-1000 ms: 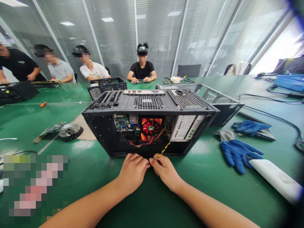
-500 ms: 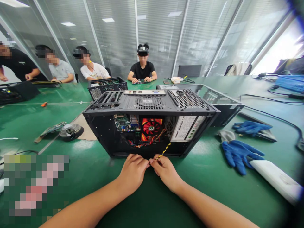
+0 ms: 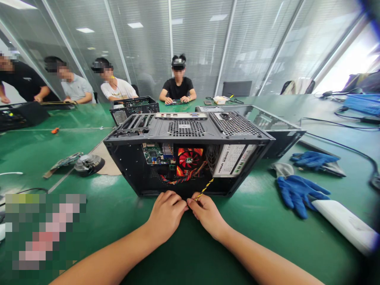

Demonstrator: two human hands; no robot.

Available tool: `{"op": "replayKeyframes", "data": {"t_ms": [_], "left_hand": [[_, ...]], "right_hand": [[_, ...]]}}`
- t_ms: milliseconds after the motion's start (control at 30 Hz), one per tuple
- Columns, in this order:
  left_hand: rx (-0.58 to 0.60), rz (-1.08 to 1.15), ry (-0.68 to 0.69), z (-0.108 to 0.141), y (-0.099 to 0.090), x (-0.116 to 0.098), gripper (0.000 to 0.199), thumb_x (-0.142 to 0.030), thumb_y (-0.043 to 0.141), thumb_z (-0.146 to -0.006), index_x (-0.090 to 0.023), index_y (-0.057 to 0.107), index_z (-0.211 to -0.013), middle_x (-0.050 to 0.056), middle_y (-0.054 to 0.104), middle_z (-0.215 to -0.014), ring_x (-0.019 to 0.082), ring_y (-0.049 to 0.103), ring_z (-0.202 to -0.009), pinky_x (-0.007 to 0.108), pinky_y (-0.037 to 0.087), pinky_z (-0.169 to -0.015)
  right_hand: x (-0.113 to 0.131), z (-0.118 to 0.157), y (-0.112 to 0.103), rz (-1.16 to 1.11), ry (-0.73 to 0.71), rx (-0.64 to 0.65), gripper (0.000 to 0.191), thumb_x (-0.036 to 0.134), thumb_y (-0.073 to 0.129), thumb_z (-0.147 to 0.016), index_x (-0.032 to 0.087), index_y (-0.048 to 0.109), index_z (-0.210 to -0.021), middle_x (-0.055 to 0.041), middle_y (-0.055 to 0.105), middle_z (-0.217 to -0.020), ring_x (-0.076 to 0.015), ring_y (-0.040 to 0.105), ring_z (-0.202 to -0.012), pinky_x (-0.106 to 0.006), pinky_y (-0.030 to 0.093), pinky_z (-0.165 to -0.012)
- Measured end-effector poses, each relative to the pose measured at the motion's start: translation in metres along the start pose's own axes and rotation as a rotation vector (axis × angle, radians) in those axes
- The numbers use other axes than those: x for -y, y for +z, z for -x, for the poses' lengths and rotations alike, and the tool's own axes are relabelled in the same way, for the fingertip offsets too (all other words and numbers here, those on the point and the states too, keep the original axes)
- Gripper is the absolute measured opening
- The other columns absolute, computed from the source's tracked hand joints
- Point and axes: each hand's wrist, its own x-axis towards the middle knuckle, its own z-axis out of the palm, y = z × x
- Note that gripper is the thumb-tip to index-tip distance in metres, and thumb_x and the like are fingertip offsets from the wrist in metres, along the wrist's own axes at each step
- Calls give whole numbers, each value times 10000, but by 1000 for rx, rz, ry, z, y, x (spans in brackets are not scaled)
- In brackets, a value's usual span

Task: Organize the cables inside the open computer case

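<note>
A black computer case (image 3: 190,134) lies open towards me, showing a motherboard (image 3: 156,153), a red cooling fan (image 3: 189,160) and a white-labelled power supply (image 3: 234,160). From beneath the power supply runs a twisted yellow-and-black cable (image 3: 205,190) down to my hands. My right hand (image 3: 208,213) pinches this cable between thumb and fingers. My left hand (image 3: 169,211) is closed, its fingertips meeting the right ones at the cable's end; what lies between its fingers is hidden. Both hands are just in front of the case's lower edge.
Blue gloves (image 3: 299,192) and a white box-like object (image 3: 346,225) lie to the right. On the left are a round metal part (image 3: 89,163) and a circuit board (image 3: 63,163). Another case (image 3: 282,134) stands behind. Several people sit or stand across the green table (image 3: 124,253).
My hands stay almost still, both closed at the cable end. At far left, a co-worker's hands have shifted slightly.
</note>
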Motion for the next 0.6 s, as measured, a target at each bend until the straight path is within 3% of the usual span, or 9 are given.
{"op": "replayKeyframes", "data": {"t_ms": [267,600], "left_hand": [[-8,-87,47,2,4,2,153,-278,670,-880,-188,637,-762,10,592,-705,209,513,-754,341,362,-669],[-55,-81,88,2,6,2,239,-206,510,-968,-179,636,-767,15,596,-677,191,517,-683,332,318,-641]], "right_hand": [[0,0,0,37,-24,-5,283,374,524,-878,223,448,-651,70,391,-520,-109,360,-484,-253,288,-478],[0,0,0,34,-10,-16,323,387,517,-883,231,403,-624,75,377,-503,-102,340,-465,-250,274,-467]]}}
